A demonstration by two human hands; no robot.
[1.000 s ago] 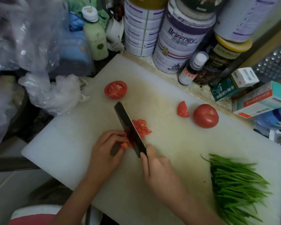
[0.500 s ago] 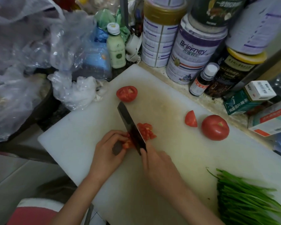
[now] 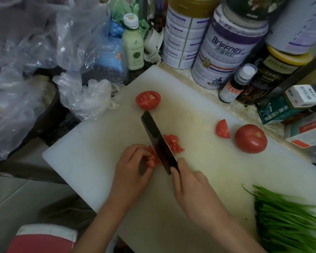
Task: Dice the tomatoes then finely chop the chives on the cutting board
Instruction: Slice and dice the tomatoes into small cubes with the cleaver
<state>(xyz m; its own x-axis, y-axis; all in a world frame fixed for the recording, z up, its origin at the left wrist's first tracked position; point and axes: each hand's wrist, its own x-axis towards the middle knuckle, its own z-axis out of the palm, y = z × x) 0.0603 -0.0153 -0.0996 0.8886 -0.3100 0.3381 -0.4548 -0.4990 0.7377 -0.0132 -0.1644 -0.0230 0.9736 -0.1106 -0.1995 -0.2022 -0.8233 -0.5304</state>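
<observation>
On the white cutting board my right hand grips a dark knife, its blade down through a small tomato piece. My left hand holds the uncut part of that tomato piece with curled fingers, left of the blade. Diced tomato lies right of the blade. A tomato half sits cut face up at the board's far side. A tomato wedge and a whole tomato lie to the right. A bunch of chives lies at the near right.
Large tins, a small dark bottle and boxes crowd the counter behind the board. Crumpled plastic bags and a pale green bottle sit at the far left. A red and white garment shows at the bottom left.
The view has shifted, so everything sits lower and further right in frame. Both hands and the knife stay at the same tomato piece, with the blade pressed down.
</observation>
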